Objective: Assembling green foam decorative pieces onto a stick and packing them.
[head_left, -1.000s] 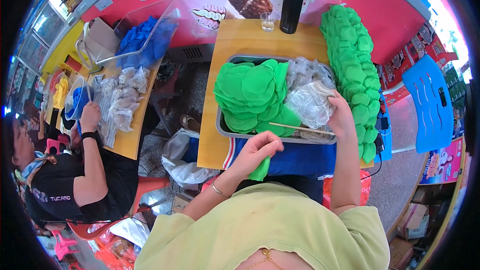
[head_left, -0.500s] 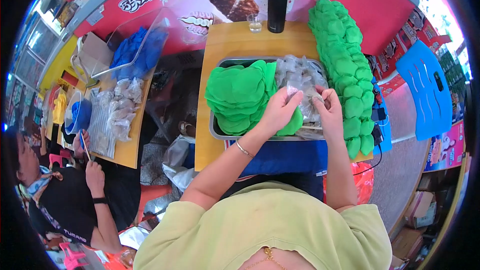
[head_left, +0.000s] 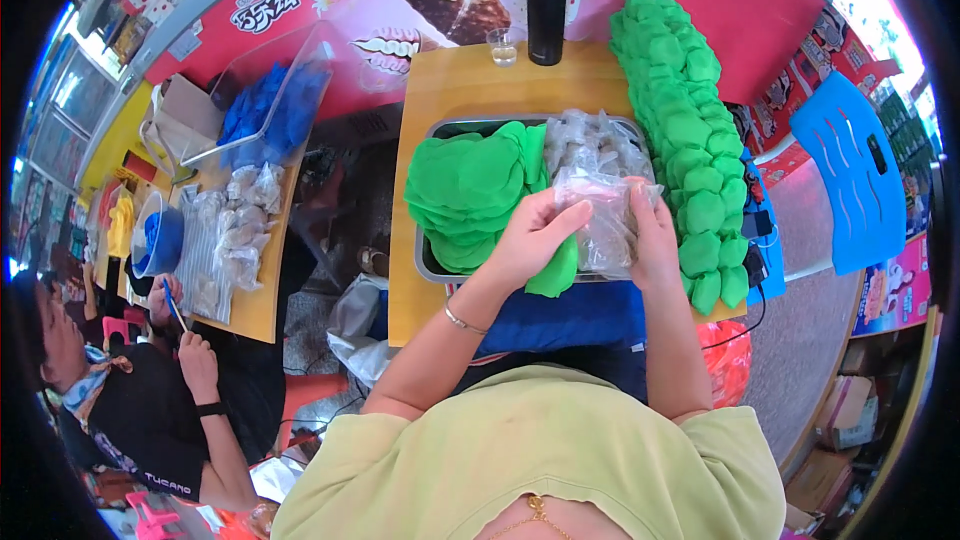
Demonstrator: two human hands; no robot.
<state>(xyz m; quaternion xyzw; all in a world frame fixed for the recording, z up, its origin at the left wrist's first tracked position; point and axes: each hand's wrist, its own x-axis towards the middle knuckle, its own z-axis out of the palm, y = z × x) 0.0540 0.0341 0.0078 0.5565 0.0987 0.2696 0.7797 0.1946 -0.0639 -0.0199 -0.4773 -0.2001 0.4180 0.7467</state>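
Observation:
A clear plastic bag [head_left: 604, 230] is stretched between my two hands over the metal tray [head_left: 432, 268]. My left hand [head_left: 543, 236] grips the bag's left side, thumb on top; a green fabric petal [head_left: 552, 273] shows just below that hand, and whether the hand holds it too I cannot tell. On the bag's right side, my right hand [head_left: 652, 232] pinches its edge. A stack of green petals [head_left: 465, 185] fills the tray's left part. Behind my hands, several bundles in clear plastic [head_left: 592, 140] lie in its right part.
A long pile of overlapping green petals [head_left: 690, 130] runs along the table's right edge. A black flask [head_left: 546, 15] and a clear cup [head_left: 503, 48] stand at the back. To the left, a co-worker [head_left: 150, 410] sits by another table [head_left: 262, 280]. A blue chair [head_left: 850, 175] stands right.
The bag has opened out wider between my hands and come nearer to me. My left hand has shifted slightly left and down, and the green petal under it now sits lower.

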